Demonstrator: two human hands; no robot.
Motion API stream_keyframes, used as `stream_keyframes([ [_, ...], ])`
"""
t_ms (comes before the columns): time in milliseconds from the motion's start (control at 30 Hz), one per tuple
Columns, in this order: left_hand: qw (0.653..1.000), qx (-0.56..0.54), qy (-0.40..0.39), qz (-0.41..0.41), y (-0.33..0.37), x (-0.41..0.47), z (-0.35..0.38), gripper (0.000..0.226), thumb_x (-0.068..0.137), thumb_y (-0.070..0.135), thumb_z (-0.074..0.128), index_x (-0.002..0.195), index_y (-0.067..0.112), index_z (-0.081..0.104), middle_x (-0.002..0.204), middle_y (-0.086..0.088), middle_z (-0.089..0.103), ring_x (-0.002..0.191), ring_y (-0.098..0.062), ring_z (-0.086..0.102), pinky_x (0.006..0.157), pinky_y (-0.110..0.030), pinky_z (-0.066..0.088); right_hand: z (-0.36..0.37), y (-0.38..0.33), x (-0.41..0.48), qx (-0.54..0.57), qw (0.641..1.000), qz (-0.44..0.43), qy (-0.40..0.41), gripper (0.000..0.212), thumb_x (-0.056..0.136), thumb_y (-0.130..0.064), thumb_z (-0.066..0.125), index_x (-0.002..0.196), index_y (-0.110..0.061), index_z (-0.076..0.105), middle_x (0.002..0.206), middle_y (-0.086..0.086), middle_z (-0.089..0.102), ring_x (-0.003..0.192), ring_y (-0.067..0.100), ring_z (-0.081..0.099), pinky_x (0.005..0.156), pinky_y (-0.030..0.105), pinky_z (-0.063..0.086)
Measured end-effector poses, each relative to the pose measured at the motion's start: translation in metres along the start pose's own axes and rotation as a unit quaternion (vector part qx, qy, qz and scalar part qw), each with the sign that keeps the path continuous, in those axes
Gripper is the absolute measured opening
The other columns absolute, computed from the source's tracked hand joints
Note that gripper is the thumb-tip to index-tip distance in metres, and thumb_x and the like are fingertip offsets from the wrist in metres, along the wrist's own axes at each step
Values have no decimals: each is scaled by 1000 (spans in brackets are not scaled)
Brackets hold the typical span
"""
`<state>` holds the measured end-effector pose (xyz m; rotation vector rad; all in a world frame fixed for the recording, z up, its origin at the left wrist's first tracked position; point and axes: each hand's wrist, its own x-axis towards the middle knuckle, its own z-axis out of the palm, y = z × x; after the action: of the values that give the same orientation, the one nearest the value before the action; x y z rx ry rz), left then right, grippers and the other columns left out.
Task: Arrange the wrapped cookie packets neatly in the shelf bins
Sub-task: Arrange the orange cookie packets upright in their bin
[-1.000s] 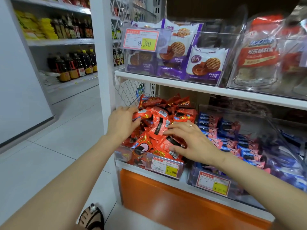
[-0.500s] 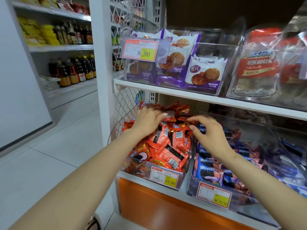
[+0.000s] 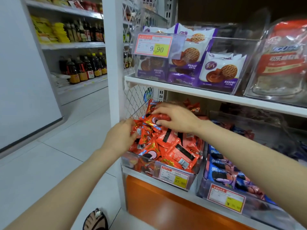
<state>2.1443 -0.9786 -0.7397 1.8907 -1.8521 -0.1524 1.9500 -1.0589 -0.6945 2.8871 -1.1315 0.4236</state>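
- Above the "27.80" tag (image 3: 180, 179), your right hand (image 3: 176, 118) gripped a red packet (image 3: 152, 121).
- Up-left of it, your left hand (image 3: 121, 136) touched the pile (image 3: 169, 146); grip unclear.
- Higher, a tag (image 3: 153, 45) read "9.90".

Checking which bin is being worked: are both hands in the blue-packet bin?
No: left hand and right hand are both on the red packets; the blue packets lie further right.

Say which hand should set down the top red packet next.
Right. The right hand has a grip on the top red packet at the back of the bin. The left hand is only at the pile's left edge, lower down.
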Motion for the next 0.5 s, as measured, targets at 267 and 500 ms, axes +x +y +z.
stream_keyframes([
  [267, 997, 79, 19, 19, 12, -1, 12, 55, 87, 48, 56, 128, 13, 45, 127, -7, 41, 115, -24, 48, 85, -34, 45, 18, 19, 43, -56, 976, -14, -210, 60, 89, -50, 53, 143, -32, 35, 155, 0, 23, 143, 19, 18, 118, 38, 15],
  [500, 998, 50, -39, 1, 5, 1, 21, 53, 86, 45, 60, 124, 13, 44, 131, -10, 36, 115, -29, 48, 86, -38, 46, 17, 37, 31, 37, 973, 30, -226, 44, 92, -40, 55, 134, -29, 47, 143, -3, 43, 129, 16, 41, 110, 38, 32],
])
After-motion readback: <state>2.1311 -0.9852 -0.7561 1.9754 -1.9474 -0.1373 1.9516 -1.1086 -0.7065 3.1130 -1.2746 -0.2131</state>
